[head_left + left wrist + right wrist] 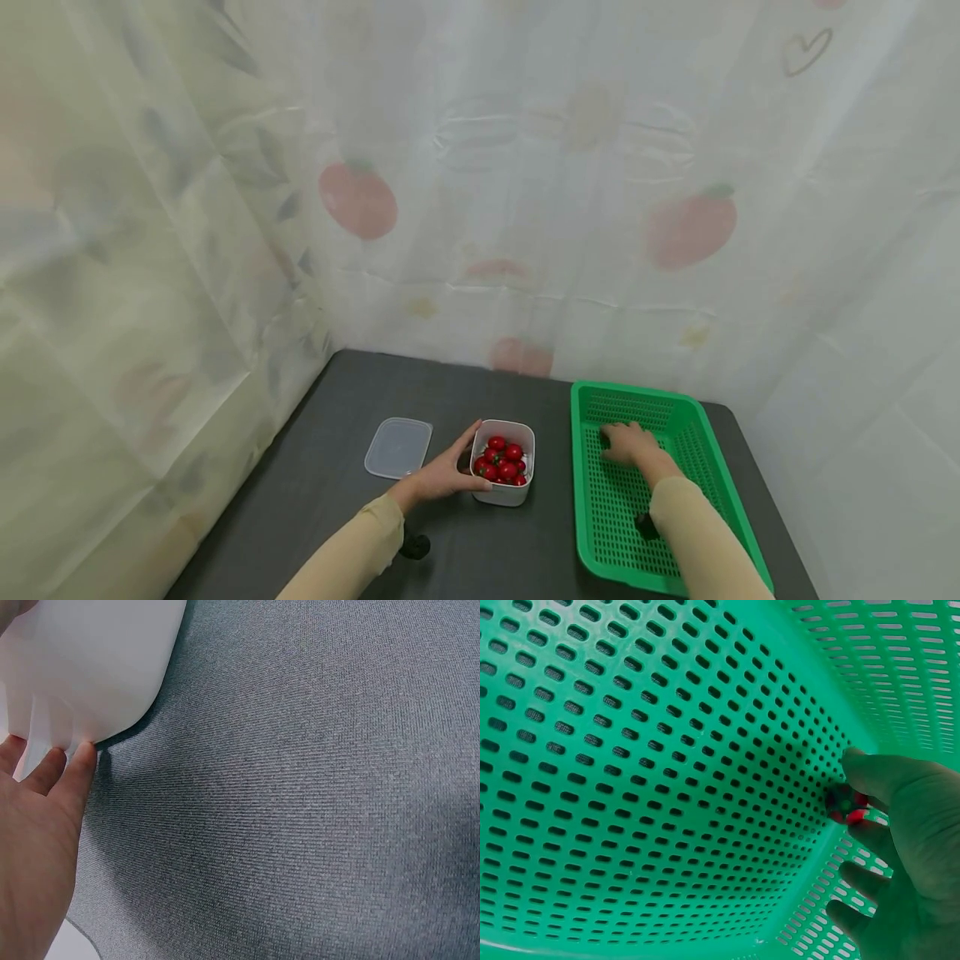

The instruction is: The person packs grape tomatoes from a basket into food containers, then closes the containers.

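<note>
A white square container (505, 497) stands on the dark table, holding several red cherry tomatoes (507, 471). My left hand (442, 477) grips its left side, with the thumb along the near wall and the other fingers at the left and far side. In the left wrist view, fingertips touch the container's pale wall (112, 667). Inside the green basket (577, 483), my right hand (632, 443) is low near the far left part. The right wrist view shows a cherry tomato (847, 803) with a dark green top pinched between thumb and forefinger, close to the basket's floor.
A translucent lid (399, 448) lies flat on the table (300, 508), left of the container. The slotted basket's raised walls surround my right hand. Printed curtains (525, 208) hang behind and to the left of the table.
</note>
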The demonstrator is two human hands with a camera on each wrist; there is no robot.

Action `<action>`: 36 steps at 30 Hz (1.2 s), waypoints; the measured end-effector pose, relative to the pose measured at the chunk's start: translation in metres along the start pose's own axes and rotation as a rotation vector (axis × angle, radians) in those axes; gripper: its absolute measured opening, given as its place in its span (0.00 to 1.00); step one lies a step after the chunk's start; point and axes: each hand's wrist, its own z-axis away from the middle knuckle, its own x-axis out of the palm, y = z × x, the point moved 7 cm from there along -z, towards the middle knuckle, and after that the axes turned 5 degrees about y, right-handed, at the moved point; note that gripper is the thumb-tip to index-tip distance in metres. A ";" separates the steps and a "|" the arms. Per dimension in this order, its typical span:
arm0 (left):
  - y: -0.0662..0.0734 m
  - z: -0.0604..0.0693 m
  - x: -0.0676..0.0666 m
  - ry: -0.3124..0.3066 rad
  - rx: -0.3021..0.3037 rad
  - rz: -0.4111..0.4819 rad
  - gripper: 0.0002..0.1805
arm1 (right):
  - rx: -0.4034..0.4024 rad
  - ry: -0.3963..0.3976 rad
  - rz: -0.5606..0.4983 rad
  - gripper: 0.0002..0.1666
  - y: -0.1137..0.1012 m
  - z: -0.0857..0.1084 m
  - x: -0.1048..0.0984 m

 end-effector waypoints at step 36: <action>0.008 0.003 0.000 0.003 0.012 -0.013 0.62 | -0.141 0.073 -0.088 0.16 -0.001 0.018 -0.006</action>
